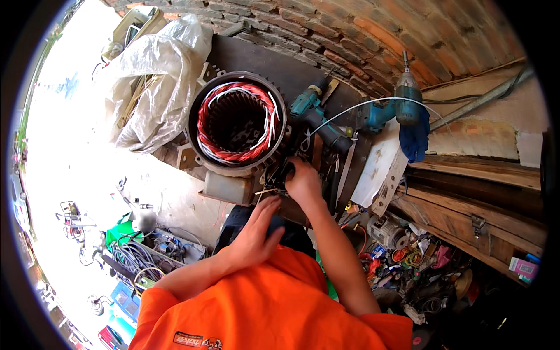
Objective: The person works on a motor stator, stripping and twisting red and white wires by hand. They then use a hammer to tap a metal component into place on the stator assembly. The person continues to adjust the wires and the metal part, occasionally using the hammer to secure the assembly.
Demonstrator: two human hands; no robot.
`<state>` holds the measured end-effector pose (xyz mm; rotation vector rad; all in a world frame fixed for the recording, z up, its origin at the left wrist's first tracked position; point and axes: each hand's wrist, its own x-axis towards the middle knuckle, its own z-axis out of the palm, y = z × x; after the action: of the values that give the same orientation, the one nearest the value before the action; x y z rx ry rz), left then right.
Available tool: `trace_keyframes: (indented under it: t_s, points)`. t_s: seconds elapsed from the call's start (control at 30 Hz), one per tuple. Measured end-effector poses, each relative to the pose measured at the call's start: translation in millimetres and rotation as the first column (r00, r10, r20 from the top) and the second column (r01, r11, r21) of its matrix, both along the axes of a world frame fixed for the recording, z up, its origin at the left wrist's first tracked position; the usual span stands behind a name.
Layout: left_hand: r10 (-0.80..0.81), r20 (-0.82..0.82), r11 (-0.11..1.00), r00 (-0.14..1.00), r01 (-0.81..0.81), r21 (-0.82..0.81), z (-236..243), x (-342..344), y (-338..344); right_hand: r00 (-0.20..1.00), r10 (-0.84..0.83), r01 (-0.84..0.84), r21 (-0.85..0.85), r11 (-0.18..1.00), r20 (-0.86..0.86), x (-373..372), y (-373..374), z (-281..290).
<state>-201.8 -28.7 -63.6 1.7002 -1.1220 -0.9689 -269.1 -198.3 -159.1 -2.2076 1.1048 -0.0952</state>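
A motor stator housing [193, 129] stands on the bench with its round opening up. Red and white sleeved windings [203, 133] ring the inside of its rim. On its near side juts a grey terminal box [226, 185]. My right hand [303, 182] is beside the housing, fingers curled down into a dark cluster of wires or small parts [274, 174]; what they grip is hidden. My left hand [259, 230] hovers close to my body, slightly blurred, its fingers stretched out with nothing in them. A thin pale stick [265, 191] lies between the hands and the terminal box.
Right of the housing lie a teal cordless drill [306, 105] and a second teal power tool [407, 96], near a blue glove [414, 143]. A white sack [153, 99] sits at left. A brick wall [326, 35] closes the back. Clutter [402, 256] covers the floor at right.
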Motion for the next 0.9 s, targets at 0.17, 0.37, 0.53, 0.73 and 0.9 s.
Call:
trace_keyframes:
  t_s: [0.17, 0.37, 0.53, 0.73, 0.9]
  points:
    - [0.324, 0.314, 0.939, 0.893, -0.343, 0.008, -93, -26, -31, 0.976, -0.116, 0.079, 0.200, 0.977, 0.183, -42, -21, 23]
    - [0.485, 0.401, 0.830, 0.777, -0.554, 0.070, -157, -23, -65, 0.973, -0.087, 0.054, 0.158, 0.986, 0.213, -86, -34, 13]
    - [0.467, 0.499, 0.662, 0.730, -0.663, 0.349, -155, -29, -81, 0.974, -0.091, 0.075, 0.081, 0.994, 0.208, -95, -28, -1]
    - [0.369, 0.572, 0.578, 0.732, -0.663, 0.475, -170, -30, -86, 0.971, -0.061, 0.058, 0.022, 0.998, 0.230, -87, -22, 2]
    - [0.249, 0.520, 0.677, 0.817, -0.531, 0.510, -145, -35, -90, 0.975, -0.010, 0.027, -0.076, 0.997, 0.221, -90, -30, -5]
